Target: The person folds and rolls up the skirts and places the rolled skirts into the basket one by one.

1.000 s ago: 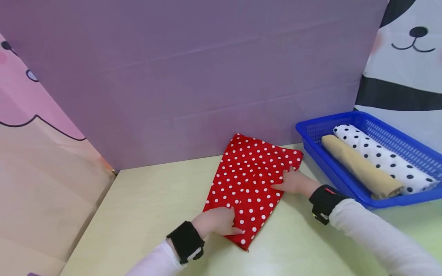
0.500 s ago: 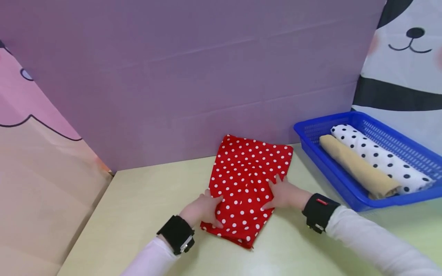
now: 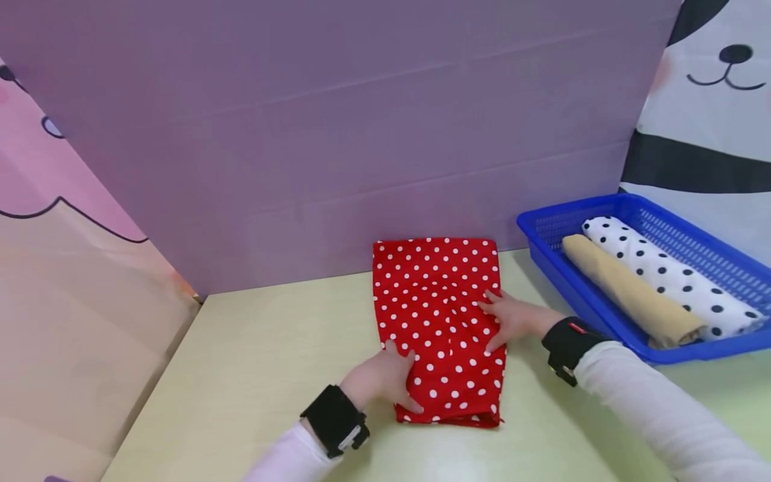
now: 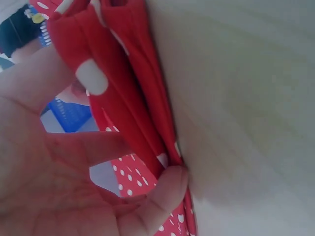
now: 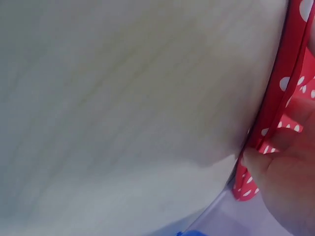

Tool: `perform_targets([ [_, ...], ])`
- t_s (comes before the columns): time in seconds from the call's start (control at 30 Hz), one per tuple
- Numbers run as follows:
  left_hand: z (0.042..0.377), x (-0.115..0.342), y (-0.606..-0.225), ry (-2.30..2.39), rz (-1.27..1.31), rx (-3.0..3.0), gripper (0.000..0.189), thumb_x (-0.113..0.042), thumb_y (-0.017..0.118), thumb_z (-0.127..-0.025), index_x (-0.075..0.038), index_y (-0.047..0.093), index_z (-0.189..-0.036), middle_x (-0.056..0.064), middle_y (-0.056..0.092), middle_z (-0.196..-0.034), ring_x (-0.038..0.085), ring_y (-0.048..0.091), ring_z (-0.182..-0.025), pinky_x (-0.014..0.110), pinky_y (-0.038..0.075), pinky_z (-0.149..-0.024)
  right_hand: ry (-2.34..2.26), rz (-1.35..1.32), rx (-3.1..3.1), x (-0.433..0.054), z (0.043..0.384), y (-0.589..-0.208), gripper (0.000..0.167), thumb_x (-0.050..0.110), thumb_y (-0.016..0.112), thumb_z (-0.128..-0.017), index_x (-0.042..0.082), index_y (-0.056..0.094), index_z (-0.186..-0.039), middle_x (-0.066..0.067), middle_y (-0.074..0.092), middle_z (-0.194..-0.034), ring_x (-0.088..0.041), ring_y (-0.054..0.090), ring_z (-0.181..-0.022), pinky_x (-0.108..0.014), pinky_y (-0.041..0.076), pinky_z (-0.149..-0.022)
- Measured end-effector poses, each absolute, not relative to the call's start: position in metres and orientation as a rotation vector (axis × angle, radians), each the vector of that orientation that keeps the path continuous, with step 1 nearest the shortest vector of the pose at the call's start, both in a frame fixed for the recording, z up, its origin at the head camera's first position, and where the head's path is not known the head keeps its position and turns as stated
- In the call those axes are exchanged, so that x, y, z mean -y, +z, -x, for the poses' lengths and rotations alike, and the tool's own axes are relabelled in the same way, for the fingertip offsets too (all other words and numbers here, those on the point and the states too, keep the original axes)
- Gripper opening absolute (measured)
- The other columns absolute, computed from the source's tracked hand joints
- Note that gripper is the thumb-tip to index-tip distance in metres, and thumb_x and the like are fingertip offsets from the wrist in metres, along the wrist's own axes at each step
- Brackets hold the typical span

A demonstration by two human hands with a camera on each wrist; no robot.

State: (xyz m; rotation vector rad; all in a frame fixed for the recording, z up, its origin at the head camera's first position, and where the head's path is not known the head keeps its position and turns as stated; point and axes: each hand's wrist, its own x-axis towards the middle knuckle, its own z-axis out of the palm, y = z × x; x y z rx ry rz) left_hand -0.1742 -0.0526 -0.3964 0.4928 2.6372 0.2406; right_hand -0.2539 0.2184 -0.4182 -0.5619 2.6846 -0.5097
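Note:
A folded red cloth with white dots (image 3: 442, 308) lies flat on the table, its far end against the purple backdrop. At its near left edge my left hand (image 3: 385, 378) rests with fingers spread on top. The left wrist view shows a fingertip (image 4: 172, 184) against the layered folds of the cloth (image 4: 113, 64). On the right edge my right hand (image 3: 512, 318) lies with spread fingers over the cloth. The right wrist view has the thumb of the right hand (image 5: 285, 162) touching the cloth's side edge (image 5: 275, 98). A few creases run through the cloth's middle.
To the right stands a blue basket (image 3: 578, 304) holding a tan rolled cloth (image 3: 632, 291) and a white rolled cloth with black dots (image 3: 668, 274). A purple backdrop (image 3: 337, 147) closes off the rear of the pale table (image 3: 259, 361).
The red cloth has turned from a slant to nearly straight, its near end swinging right and its far end left. Both hands have shifted along its edges, with fingers spread.

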Motion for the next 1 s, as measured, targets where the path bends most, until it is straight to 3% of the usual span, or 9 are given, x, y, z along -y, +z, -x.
perform_targets([
  [0.43, 0.170, 0.037, -0.397, 0.394, -0.523, -2.582, 0.090, -0.033, 0.087, -0.062, -0.012, 0.045, -0.139, 0.012, 0.041, -0.130, 0.022, 0.045, -0.115, 0.033, 0.055, -0.078, -0.664, 0.593, -2.604, -0.244, 0.265, -0.417, 0.099, 0.032, 0.084, -0.066, 0.000, 0.033, -0.144, -0.029, 0.009, -0.153, -0.051, 0.002, -0.138, -0.064, 0.022, -0.107],
  [0.6, 0.172, 0.048, -0.399, 0.422, -0.514, -2.575, 0.088, -0.032, 0.086, -0.064, -0.016, 0.046, -0.140, 0.013, 0.041, -0.134, 0.023, 0.044, -0.117, 0.037, 0.053, -0.081, -0.663, 0.559, -2.663, -0.236, 0.258, -0.419, 0.094, 0.030, 0.083, -0.066, -0.001, 0.037, -0.142, -0.032, 0.009, -0.152, -0.051, 0.010, -0.137, -0.061, 0.027, -0.106],
  [0.73, 0.174, 0.055, -0.401, 0.436, -0.529, -2.577, 0.087, -0.034, 0.086, -0.064, -0.019, 0.047, -0.140, 0.009, 0.042, -0.128, 0.021, 0.044, -0.115, 0.036, 0.053, -0.079, -0.587, 0.538, -2.766, -0.228, 0.246, -0.416, 0.089, 0.026, 0.082, -0.069, -0.002, 0.038, -0.141, -0.035, 0.009, -0.150, -0.052, 0.016, -0.135, -0.060, 0.031, -0.104],
  [1.0, 0.174, 0.056, -0.407, 0.478, -0.566, -2.589, 0.086, -0.033, 0.085, -0.065, -0.019, 0.047, -0.140, 0.006, 0.045, -0.118, 0.018, 0.043, -0.111, 0.030, 0.053, -0.073, -0.513, 0.683, -2.762, -0.215, 0.206, -0.396, 0.067, 0.031, 0.074, -0.079, -0.001, 0.050, -0.133, -0.034, 0.031, -0.143, -0.053, 0.029, -0.129, -0.059, 0.039, -0.098],
])
